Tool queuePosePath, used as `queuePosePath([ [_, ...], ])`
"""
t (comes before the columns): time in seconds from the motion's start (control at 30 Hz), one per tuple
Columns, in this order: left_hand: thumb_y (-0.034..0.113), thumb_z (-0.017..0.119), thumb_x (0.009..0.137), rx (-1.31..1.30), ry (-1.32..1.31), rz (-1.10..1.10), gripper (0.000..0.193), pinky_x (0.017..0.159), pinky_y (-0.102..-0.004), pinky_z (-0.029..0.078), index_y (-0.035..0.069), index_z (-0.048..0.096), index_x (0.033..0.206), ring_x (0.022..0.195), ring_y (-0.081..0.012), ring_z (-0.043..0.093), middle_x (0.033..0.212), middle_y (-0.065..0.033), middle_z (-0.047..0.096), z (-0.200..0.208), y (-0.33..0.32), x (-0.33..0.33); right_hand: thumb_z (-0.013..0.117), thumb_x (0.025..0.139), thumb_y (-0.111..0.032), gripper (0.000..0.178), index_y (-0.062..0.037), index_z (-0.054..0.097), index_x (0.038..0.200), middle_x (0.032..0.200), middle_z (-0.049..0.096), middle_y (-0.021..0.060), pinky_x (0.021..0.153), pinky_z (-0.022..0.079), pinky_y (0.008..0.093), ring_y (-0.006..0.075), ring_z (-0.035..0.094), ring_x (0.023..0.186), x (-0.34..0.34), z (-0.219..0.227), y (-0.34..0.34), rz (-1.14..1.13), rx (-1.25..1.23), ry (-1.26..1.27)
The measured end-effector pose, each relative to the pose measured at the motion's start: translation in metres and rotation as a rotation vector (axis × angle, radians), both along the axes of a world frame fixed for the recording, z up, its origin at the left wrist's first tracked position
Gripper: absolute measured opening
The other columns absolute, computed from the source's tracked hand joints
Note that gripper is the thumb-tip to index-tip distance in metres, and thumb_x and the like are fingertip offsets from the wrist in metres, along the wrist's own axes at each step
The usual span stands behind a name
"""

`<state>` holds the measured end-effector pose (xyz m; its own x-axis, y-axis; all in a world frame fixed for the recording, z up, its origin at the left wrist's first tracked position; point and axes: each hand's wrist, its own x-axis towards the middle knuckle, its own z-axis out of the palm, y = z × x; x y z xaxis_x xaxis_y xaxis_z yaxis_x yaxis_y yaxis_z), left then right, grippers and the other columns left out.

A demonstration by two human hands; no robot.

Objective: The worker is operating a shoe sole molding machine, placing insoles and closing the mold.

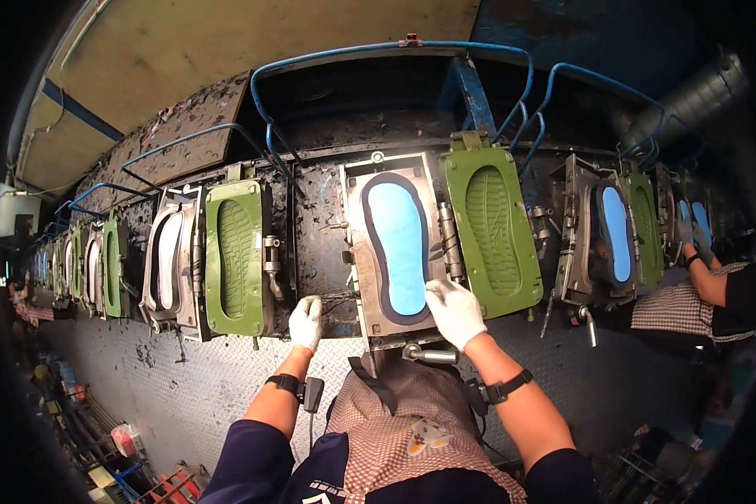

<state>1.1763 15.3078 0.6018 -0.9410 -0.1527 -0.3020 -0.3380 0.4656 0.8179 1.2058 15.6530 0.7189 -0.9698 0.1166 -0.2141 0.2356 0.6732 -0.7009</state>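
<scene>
In front of me an open metal mold (364, 252) holds a shoe sole (396, 244) with a light blue top and a dark rim. Its green lid (493, 227), with a sole-shaped tread cavity, lies hinged open to the right. My right hand (458, 312), in a white glove, is closed with its fingertips at the sole's lower right edge. My left hand (306, 322), also gloved, is held left of the mold's lower end. Its fingers are curled closed; what they hold, if anything, is hidden. A metal handle (430, 355) sticks out below the mold.
More open molds line the bench: a green lid (237, 256) on the left, another blue-topped sole (616, 233) on the right. Blue tube rails (395, 46) arch behind. Dark scraps litter the bench (315, 218). At far right a co-worker's arm (707, 273) reaches to a mold.
</scene>
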Motion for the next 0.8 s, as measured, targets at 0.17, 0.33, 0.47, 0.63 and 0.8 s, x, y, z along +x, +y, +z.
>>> queuePosePath([
  [0.17,0.014,0.071,0.089,-0.288,0.624,-0.539,0.026,0.103,-0.0468,0.049,0.004,0.07,0.114,0.114,-0.0364,0.064,0.117,-0.0153,0.07,0.121,0.106,-0.008,0.054,0.098,-0.032,0.028,-0.0077,0.068,0.102,0.104,0.072,0.0188,0.09,0.053,0.0484,0.0384,0.069,0.099,-0.021,-0.009,0.007,0.122,0.08,-0.152],
  [0.33,0.018,0.077,0.081,-0.402,0.588,-0.777,0.045,0.108,-0.0481,0.046,0.004,0.066,0.123,0.128,-0.0392,0.057,0.132,-0.0167,0.064,0.117,0.16,-0.003,0.054,0.095,-0.029,0.027,-0.0051,0.067,0.1,0.099,0.072,0.0209,0.087,0.055,0.0493,0.0402,0.07,0.096,-0.018,-0.008,0.004,0.265,0.111,-0.174],
  [0.47,0.019,0.079,0.078,-0.34,0.618,-0.769,0.047,0.108,-0.0483,0.047,0.004,0.067,0.121,0.128,-0.0404,0.058,0.132,-0.0172,0.065,0.105,0.158,-0.003,0.057,0.095,-0.03,0.027,-0.0053,0.066,0.102,0.101,0.072,0.0199,0.087,0.055,0.049,0.0399,0.07,0.095,-0.007,-0.012,0.006,0.169,-0.011,-0.093],
  [0.63,0.015,0.075,0.079,-0.364,0.63,-0.767,0.044,0.107,-0.0475,0.048,0.003,0.067,0.121,0.128,-0.04,0.058,0.132,-0.0173,0.064,0.108,0.162,-0.004,0.057,0.094,-0.03,0.029,-0.0032,0.065,0.102,0.099,0.072,0.0223,0.085,0.056,0.0489,0.0401,0.07,0.093,-0.013,-0.02,0.002,0.256,0.07,-0.055],
  [0.8,0.013,0.074,0.079,-0.378,0.624,-0.711,0.042,0.109,-0.0478,0.047,0.003,0.068,0.12,0.128,-0.0407,0.058,0.132,-0.018,0.065,0.108,0.167,0.004,0.057,0.094,-0.031,0.029,-0.0046,0.065,0.101,0.098,0.072,0.0198,0.084,0.056,0.0484,0.0389,0.071,0.093,0.001,-0.02,0.011,0.194,-0.092,-0.025],
])
